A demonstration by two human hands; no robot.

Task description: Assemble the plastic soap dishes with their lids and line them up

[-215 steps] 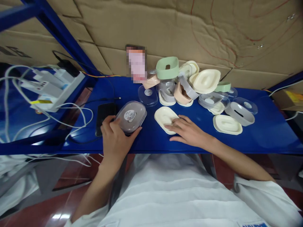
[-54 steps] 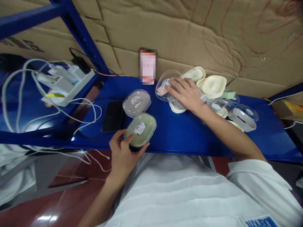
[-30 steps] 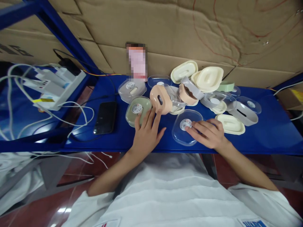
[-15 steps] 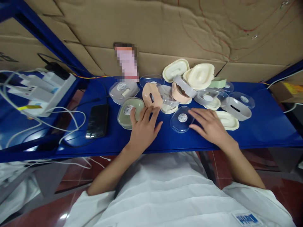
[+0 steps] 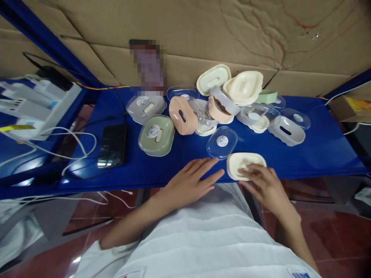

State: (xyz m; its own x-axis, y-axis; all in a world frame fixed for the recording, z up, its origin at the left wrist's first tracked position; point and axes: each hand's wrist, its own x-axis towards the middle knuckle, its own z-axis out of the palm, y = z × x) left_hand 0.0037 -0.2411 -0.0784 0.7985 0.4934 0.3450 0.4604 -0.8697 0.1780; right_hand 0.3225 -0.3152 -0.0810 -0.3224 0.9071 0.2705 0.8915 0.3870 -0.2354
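My right hand grips a shallow cream oval tray at the shelf's front edge; its fingers lie over the inside and the thumb is by the front rim. To the left, my left hand is open, fingers spread, holding nothing. Just beyond its fingertips lies a clear plastic lid with a round white sticker. A green lidded box sits farther left, beside a peach slotted cover. A grey slotted cover rests on the right.
Cream trays, clear lids and coloured covers are heaped at the back against cardboard. On the left lie a black phone, white cables and a power strip. Another phone-like item, blurred out, leans on the cardboard. A carton stands far right.
The cream tray has come from the right to the front edge with my right hand. My left hand has left the green box and moved right and nearer to me.
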